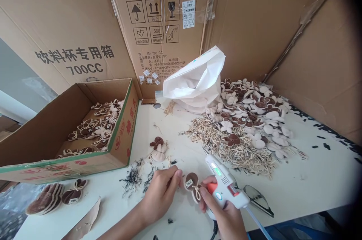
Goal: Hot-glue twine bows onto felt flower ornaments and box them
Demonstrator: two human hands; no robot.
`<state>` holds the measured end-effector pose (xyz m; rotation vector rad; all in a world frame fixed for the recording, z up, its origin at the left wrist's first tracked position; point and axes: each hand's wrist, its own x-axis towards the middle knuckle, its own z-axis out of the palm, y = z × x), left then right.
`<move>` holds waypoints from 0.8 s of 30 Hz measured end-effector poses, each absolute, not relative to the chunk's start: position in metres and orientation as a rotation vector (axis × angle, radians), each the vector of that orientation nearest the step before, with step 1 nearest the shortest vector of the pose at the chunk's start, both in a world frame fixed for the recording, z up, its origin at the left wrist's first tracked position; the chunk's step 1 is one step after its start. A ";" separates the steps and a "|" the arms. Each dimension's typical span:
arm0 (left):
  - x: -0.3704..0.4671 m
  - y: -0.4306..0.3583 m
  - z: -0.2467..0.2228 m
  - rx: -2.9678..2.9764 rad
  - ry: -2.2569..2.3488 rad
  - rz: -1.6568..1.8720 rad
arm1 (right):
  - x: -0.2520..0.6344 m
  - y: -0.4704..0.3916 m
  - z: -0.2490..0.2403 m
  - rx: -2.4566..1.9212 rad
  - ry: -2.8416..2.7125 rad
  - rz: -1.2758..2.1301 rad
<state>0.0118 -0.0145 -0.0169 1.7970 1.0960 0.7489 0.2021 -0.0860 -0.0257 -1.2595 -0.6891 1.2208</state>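
In the lower middle of the head view, my right hand (226, 215) is wrapped round a white and orange hot glue gun (223, 183), its nozzle pointing up and to the left. The thumb and fingers of that same hand also pinch a small brown plush piece (191, 180) with a cream string bow and a white label. Just left of this piece is my left hand (162, 189), closed with thumb against the curled fingers. Whatever it may grip is hidden. Black thread scraps (132, 177) lie left of it.
An open carton (121, 138) with finished-looking bow pieces stands left. Plush pieces (254, 108) and cut cords (234, 149) are heaped at right, beside a white bag (195, 85). Eyeglasses (258, 198) lie near the right front edge. Stacked brown pieces (45, 198) sit front left.
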 end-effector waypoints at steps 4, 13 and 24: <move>0.004 -0.007 -0.012 1.653 1.217 0.897 | 0.201 -0.084 -0.024 -1.233 -0.683 1.201; 0.004 -0.006 -0.007 1.567 1.022 0.856 | 0.200 -0.084 -0.024 -1.218 -0.675 1.225; 0.013 -0.013 -0.004 1.435 0.797 0.463 | 0.205 -0.082 -0.032 -1.274 -0.654 1.204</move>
